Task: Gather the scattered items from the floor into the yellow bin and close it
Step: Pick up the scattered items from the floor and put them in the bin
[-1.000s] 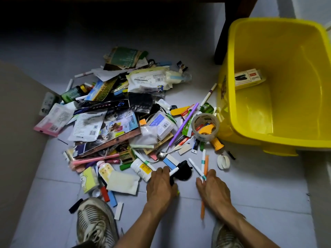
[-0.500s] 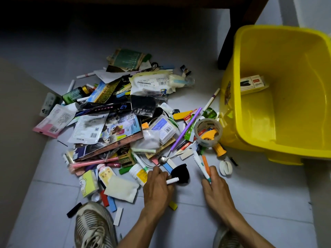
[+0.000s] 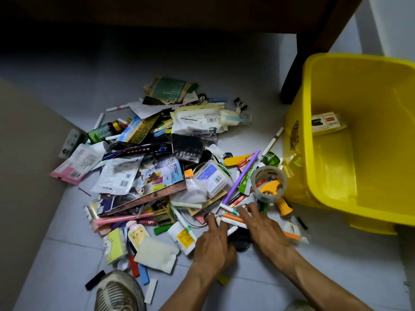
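A heap of scattered items [image 3: 157,171] covers the tiled floor: packets, booklets, bottles, pens. The yellow bin [image 3: 325,176] stands open at the right with one small box [image 3: 326,123] inside. My left hand [image 3: 214,243] is at the heap's near edge, two fingers stretched onto the markers, a white marker [image 3: 232,231] poking out from under it. My right hand [image 3: 263,228] lies across an orange marker [image 3: 233,217] and a white one, which run under the palm and stick out both sides. Its fingers reach toward the pens below a tape roll [image 3: 269,184].
A dark table leg [image 3: 298,63] stands behind the bin. A beige panel [image 3: 22,153] borders the heap on the left. My shoe [image 3: 119,290] is at the bottom, among small blocks. A black round object [image 3: 241,241] lies between my hands, a white pill bottle [image 3: 182,237] to their left.
Both hands moved forward into the heap. The markers in my right hand swung from pointing up to lying crosswise, and its fingers stretched out toward more pens.
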`<state>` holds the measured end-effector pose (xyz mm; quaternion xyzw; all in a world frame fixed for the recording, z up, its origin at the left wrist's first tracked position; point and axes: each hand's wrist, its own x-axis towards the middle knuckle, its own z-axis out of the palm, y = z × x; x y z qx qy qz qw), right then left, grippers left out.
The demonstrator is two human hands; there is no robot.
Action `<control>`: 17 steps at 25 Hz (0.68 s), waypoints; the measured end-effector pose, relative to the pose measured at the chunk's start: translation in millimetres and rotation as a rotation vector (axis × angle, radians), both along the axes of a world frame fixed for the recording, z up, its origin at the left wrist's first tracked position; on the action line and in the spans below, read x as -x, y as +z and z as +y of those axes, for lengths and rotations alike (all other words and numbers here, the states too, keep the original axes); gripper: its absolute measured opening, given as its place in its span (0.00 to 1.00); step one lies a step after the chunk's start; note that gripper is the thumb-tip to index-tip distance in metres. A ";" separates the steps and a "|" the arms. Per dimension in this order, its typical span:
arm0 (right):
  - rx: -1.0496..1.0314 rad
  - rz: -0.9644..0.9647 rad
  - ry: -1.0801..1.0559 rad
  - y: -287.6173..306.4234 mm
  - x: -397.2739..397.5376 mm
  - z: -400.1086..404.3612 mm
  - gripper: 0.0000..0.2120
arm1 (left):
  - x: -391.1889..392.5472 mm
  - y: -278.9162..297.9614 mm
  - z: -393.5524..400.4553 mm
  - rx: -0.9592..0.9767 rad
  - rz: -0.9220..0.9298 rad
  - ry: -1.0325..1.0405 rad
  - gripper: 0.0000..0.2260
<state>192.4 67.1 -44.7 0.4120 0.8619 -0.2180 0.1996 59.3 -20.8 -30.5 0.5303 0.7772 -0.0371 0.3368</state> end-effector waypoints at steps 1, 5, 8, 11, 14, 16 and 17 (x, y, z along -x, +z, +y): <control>-0.020 -0.017 -0.009 -1.1 -0.7 -5.5 0.27 | -0.4 -1.7 -1.9 0.012 0.023 -0.015 0.23; -0.042 -0.044 -0.175 2.8 -2.8 -14.9 0.14 | -3.3 -10.6 -9.6 0.028 0.086 -0.026 0.18; 0.133 0.123 -0.413 9.3 -11.1 -14.8 0.07 | 2.7 -11.1 -12.2 0.007 0.095 0.024 0.17; 0.368 0.370 -0.595 18.8 -14.0 -16.8 0.04 | 4.9 -9.2 -15.6 0.004 0.093 0.084 0.27; 0.474 0.543 -0.775 27.4 -8.9 -18.2 0.06 | 7.5 -10.1 -7.7 0.010 0.163 -0.045 0.29; 0.489 0.598 -0.813 34.6 -9.2 -16.1 0.08 | 15.0 -8.2 2.3 0.018 0.221 -0.163 0.20; 0.504 0.620 -0.825 41.3 -9.4 -14.6 0.09 | 20.1 -8.6 3.5 0.034 0.240 -0.207 0.17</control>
